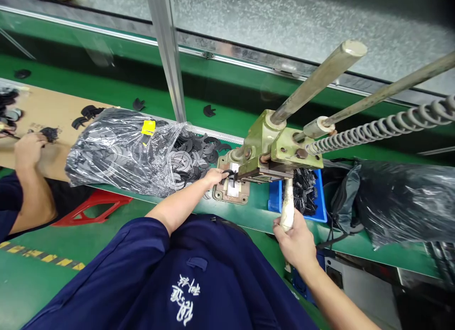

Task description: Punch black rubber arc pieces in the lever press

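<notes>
A green hand press (261, 136) stands on the bench, its metal base (241, 198) under the ram. My left hand (214, 177) pinches a small black plastic part (228, 173) over the pale pad (233, 188) of that base. My right hand (297, 237) is wrapped round the press's worn white lever handle (287, 209), which points down toward me. Left of the base lies a heap of black curved parts (192, 152), spilling from a clear plastic bag (117, 150). Right of the press, a blue bin (321, 197) holds many small black parts (302, 190).
A co-worker's hand (30, 147) works over cardboard (39, 112) at far left. A red stool (94, 208) stands below the bench. A large black bag (408, 202) lies at right. A metal post (165, 55) rises behind the bench. The press's spring (384, 124) juts upper right.
</notes>
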`<state>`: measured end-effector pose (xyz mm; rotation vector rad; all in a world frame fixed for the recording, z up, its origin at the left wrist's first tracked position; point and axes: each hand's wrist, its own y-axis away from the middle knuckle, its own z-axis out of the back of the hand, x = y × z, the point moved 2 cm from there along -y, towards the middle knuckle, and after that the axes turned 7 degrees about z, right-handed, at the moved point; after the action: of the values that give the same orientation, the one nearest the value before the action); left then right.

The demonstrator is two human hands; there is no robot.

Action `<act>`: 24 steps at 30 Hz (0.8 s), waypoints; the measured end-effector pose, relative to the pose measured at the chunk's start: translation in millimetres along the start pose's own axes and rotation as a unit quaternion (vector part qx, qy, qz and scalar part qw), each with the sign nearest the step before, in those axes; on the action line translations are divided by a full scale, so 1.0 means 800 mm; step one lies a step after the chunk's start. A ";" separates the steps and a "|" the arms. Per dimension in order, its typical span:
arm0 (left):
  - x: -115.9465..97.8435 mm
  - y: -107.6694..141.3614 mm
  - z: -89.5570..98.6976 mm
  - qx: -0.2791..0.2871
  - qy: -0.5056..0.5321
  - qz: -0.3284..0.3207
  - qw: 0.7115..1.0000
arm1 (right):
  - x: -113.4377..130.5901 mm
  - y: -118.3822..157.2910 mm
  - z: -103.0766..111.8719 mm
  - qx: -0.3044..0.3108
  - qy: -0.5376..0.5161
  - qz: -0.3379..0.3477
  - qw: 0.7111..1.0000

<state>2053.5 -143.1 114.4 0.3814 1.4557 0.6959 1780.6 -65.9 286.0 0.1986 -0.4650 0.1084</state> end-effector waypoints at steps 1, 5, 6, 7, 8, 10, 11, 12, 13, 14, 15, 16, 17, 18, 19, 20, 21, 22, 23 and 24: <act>-0.003 0.003 0.003 -0.015 -0.035 -0.025 0.999 | 0.000 0.000 0.000 0.000 -0.001 -0.003 1.000; -0.010 0.020 0.015 -0.045 -0.116 -0.089 0.988 | 0.000 0.000 0.000 0.000 0.002 -0.001 1.000; -0.011 0.024 0.017 -0.042 -0.110 -0.089 0.989 | 0.000 0.000 0.000 0.001 0.003 0.000 1.000; -0.011 0.026 0.020 -0.035 -0.095 -0.086 0.991 | 0.000 0.000 0.000 0.002 0.004 0.001 1.000; -0.011 0.028 0.022 -0.025 -0.073 -0.080 0.994 | 0.000 -0.001 0.000 0.002 0.004 0.000 1.000; -0.008 0.030 0.024 -0.009 -0.022 -0.063 0.998 | 0.000 -0.001 0.001 0.002 0.007 -0.001 1.000; -0.006 0.029 0.024 -0.006 0.001 -0.054 0.998 | 0.001 -0.001 0.001 0.002 0.008 0.000 1.000; -0.004 0.027 0.023 -0.004 0.021 -0.049 0.999 | 0.001 -0.001 0.001 0.001 0.009 0.003 1.000; -0.002 0.025 0.021 -0.001 0.040 -0.048 0.998 | 0.002 -0.001 0.002 0.001 0.010 0.006 1.000; -0.001 0.023 0.019 0.003 0.059 -0.051 0.997 | 0.002 -0.001 0.002 0.001 0.011 0.008 1.000; 0.001 0.021 0.015 0.006 0.077 -0.056 0.995 | 0.002 -0.001 0.002 0.001 0.011 0.009 1.000; 0.001 0.019 0.012 0.007 0.092 -0.059 0.994 | 0.002 -0.001 0.002 0.001 0.010 0.009 1.000; 0.002 0.017 0.009 0.003 0.105 -0.055 0.993 | 0.002 -0.001 0.002 0.000 0.009 0.008 1.000; 0.002 0.015 0.005 -0.002 0.117 -0.044 0.992 | 0.002 0.000 0.002 0.000 0.007 0.008 1.000; 0.001 0.014 0.002 -0.005 0.130 -0.029 0.991 | 0.002 0.000 0.002 -0.001 0.006 0.007 1.000; 0.001 0.012 -0.002 -0.004 0.141 -0.014 0.990 | 0.002 0.000 0.002 -0.002 0.006 0.007 1.000; 0.000 0.011 -0.005 0.001 0.152 -0.002 0.988 | 0.002 0.000 0.002 -0.004 0.005 0.008 1.000; 0.000 0.009 -0.007 0.008 0.160 0.006 0.987 | 0.002 0.001 0.002 -0.004 0.005 0.009 1.000; -0.001 0.007 -0.010 0.016 0.165 0.013 0.986 | 0.002 0.001 0.002 -0.004 0.005 0.011 1.000; -0.001 0.005 -0.012 0.024 0.166 0.018 0.986 | 0.002 0.001 0.002 -0.004 0.005 0.012 1.000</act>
<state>2043.4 -142.4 116.0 0.3400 1.7862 0.7816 1781.2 -65.6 288.4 0.1841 -0.4580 0.1318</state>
